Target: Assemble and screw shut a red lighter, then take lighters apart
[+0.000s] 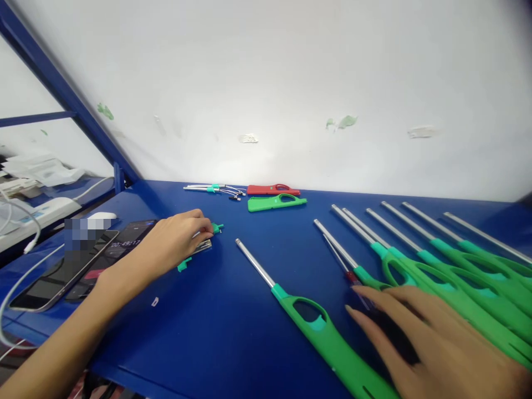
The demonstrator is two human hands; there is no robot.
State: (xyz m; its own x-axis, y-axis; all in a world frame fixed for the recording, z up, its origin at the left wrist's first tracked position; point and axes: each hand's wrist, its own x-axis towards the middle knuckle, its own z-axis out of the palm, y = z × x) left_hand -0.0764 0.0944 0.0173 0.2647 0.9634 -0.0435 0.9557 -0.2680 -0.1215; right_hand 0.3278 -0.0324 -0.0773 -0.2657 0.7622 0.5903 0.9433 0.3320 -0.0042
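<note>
My left hand (183,238) is closed at the left of the blue table, its fingertips pinched at a small green plastic part (217,228). Just under those fingers lies a small metal piece (203,246), with another green bit (184,265) nearer me. On the right, my right hand (419,338) reaches over a screwdriver (352,277) with a dark red, see-through handle; thumb and fingers are apart on either side of the handle. A green stick lighter (307,324) with a metal tube lies between the hands. Several more green lighters (432,277) lie beside and under my right hand.
At the back lie a red lighter shell (272,190), a green lighter shell (276,203) and metal tubes with wires (214,189). Two phones (62,277) (114,257) and a white cable (25,274) are at the left. A white wall (286,100) stands behind the table.
</note>
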